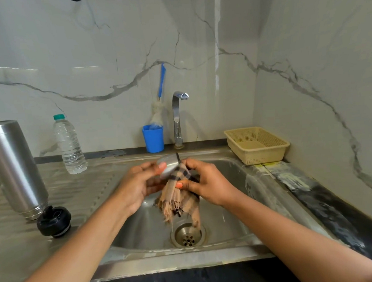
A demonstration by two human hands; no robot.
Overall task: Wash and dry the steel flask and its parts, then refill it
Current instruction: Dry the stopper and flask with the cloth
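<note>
Over the sink basin [233,208], my left hand [139,183] grips a small steel cup lid [170,163] of the flask. My right hand [205,183] pinches a beige checked cloth [180,198] that is pushed against the cup's open end and hangs down toward the drain. The steel flask body [13,168] stands upside down on the draining board at the left. Its black stopper [54,221] lies beside the flask's mouth.
A clear water bottle [69,144] with a green cap stands behind the draining board. A blue cup [153,138] holding a bottle brush [160,92] sits by the tap [178,117], which is not running. A beige plastic basket [257,144] rests at the sink's right back corner.
</note>
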